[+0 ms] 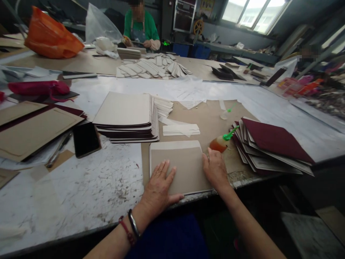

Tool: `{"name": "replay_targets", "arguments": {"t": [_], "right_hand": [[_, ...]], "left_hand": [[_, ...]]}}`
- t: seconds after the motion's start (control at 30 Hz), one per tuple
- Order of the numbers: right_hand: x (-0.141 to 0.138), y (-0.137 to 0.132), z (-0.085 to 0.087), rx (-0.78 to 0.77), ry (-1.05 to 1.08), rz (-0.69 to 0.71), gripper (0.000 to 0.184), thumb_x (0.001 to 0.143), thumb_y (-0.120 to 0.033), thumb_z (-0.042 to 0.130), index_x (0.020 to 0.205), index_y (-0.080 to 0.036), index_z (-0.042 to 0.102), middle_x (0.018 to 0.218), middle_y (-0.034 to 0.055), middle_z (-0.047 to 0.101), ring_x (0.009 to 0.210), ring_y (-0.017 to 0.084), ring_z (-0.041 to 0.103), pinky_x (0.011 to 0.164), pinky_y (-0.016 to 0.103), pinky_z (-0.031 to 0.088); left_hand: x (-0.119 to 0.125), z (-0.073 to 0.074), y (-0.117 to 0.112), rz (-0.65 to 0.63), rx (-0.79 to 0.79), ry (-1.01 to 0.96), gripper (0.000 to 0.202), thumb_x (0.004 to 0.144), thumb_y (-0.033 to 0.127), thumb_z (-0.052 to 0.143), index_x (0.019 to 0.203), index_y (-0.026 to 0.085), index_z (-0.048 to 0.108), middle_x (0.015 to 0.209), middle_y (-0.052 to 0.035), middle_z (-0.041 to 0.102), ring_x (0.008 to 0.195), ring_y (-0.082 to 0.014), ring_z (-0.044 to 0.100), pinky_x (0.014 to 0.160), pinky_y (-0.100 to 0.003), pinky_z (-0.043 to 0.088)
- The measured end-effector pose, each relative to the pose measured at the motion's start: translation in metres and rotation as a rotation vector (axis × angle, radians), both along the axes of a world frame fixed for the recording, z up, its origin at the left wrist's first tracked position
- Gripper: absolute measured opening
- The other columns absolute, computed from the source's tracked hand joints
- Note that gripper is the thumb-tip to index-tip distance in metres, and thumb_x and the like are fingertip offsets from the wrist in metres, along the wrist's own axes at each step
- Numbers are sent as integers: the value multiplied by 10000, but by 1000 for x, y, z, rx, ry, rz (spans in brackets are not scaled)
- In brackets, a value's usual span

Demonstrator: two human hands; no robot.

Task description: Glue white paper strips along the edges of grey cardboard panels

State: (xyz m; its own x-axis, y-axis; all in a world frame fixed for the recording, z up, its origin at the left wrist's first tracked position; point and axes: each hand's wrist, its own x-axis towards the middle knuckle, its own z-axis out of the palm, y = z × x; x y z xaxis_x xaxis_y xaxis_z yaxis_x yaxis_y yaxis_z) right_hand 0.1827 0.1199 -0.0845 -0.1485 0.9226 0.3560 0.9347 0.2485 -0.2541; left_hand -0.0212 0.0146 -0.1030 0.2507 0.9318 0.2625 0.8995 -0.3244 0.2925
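Note:
A flat beige board (185,163), with a paler strip along its far edge, lies in front of me near the table's front edge. My left hand (161,180) rests flat on its left part, fingers stretched out and thumb pointing right. At the board's right edge, my right hand (215,166) has bent fingers with the thumb against the edge; their undersides are hidden. Just beyond that hand lies a squeeze bottle (219,144) with amber contents and a green nozzle. Pale paper strips (181,130) lie beyond the board.
A stack of pale boards (125,111) stands left, near a phone (86,139) and a pen (59,149). Maroon-covered folders (272,140) are piled right. A small green-tipped bottle (225,114) stands behind. Across the table, a person in green (142,27) works beside heaped pale pieces (153,66).

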Motion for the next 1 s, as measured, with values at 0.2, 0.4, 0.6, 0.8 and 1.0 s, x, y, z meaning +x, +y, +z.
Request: {"name": "replay_targets", "arguments": {"t": [0.2,0.4,0.6,0.8,1.0], "right_hand": [[-25,-8,45,105,-157,168,618,909,-451,259,1324,4,315,1390,216,273,1306,288,176,1036,439,207],[-45,-18,11,-117,-315,303,651,883,-489,335,1393,-100,223,1448,161,193,1338,269,86,1060,467,86],[-44,-18,-14,-189,-350,313,638,876,-483,378,1391,-130,249,1447,153,200,1334,259,113,1068,446,67],[-46,-18,-7,-193,-357,308,639,871,-471,396,1384,-112,269,1437,178,214,1328,273,140,1064,455,90],[-45,-18,-10,-151,-350,319,628,860,-453,422,1376,-119,293,1431,179,230,1329,280,135,1060,479,102]], "left_hand": [[0,6,-1,4,5,-1,787,619,536,683,1237,99,467,1359,-243,359,1277,-341,303,1030,-486,306],[2,4,-1,-5,-15,4,785,644,530,665,1266,107,438,1372,-233,346,1285,-343,286,1025,-502,308],[-15,20,6,-14,-140,-148,583,803,529,477,1223,126,489,1341,-166,427,1258,-270,361,1020,-446,343],[-26,33,35,113,-166,-202,439,917,343,301,1223,82,479,1308,-149,473,1239,-222,395,1042,-399,323],[-1,8,39,175,-43,53,664,807,503,486,1285,53,390,1397,-255,280,1307,-354,213,1041,-516,266]]}}
